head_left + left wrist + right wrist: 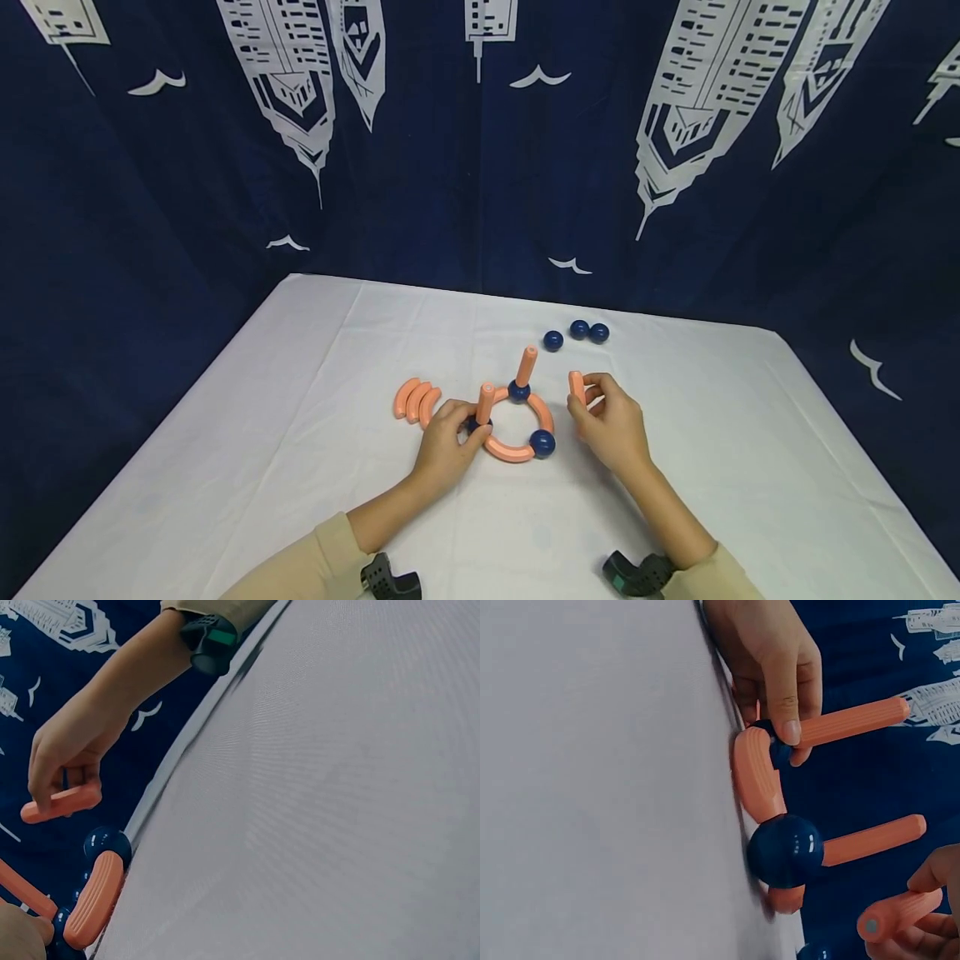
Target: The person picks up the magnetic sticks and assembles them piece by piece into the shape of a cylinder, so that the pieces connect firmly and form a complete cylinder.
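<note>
A ring of curved orange rods joined by blue balls lies on the white cloth. Two straight orange rods rise from its left and back balls. The front-right ball carries no upright in the head view. My left hand pinches the left ball, its thumb by the base of that upright rod. To the right of the ring, my right hand holds another straight orange rod above the cloth, between thumb and fingers. One end of this rod shows a grey disc.
Several curved orange rods lie side by side left of the ring, close to my left hand. Behind the ring, three loose blue balls rest on the cloth. A dark blue printed curtain hangs beyond the table's far edge.
</note>
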`<state>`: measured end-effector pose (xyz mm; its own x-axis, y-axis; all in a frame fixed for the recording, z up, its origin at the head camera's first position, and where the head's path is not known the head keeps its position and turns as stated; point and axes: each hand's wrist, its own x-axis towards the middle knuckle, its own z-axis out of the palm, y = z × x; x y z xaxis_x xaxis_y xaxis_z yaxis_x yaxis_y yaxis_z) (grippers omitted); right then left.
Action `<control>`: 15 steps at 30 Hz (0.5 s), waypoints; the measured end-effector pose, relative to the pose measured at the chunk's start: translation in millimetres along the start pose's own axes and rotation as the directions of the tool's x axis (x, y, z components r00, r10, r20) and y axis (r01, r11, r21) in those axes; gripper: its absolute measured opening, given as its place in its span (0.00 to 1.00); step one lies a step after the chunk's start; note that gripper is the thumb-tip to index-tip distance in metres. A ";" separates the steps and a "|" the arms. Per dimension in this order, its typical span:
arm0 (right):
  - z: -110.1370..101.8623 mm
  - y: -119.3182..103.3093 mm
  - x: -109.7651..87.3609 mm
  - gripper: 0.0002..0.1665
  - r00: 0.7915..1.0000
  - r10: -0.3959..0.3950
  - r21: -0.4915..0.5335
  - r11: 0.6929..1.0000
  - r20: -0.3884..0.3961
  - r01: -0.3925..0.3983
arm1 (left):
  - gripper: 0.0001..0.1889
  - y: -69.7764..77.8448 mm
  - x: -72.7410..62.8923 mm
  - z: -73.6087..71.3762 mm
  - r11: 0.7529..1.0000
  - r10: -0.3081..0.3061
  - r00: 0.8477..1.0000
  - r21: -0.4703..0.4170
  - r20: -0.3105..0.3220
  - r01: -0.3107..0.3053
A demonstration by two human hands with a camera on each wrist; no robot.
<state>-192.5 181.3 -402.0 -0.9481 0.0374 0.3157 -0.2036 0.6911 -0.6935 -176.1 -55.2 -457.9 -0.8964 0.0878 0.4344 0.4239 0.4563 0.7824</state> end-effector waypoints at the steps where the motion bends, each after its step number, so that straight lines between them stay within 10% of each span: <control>1: 0.3 -1.7 0.8 0.20 1.000 -0.016 0.007 1.000 -0.007 0.016 | 0.12 -0.4 0.2 0.0 1.000 0.002 1.000 0.006 -0.001 -0.002; 15: 6.5 -9.4 -3.9 0.18 0.982 -0.182 0.183 0.965 -0.049 0.188 | 0.12 -1.6 0.5 0.5 1.000 0.008 1.000 0.018 0.000 -0.008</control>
<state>-188.5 170.0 -400.9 -0.8821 -0.0542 0.4680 -0.4197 0.5414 -0.7285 -177.4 -55.4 -459.2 -0.8928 0.0916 0.4411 0.4291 0.4711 0.7707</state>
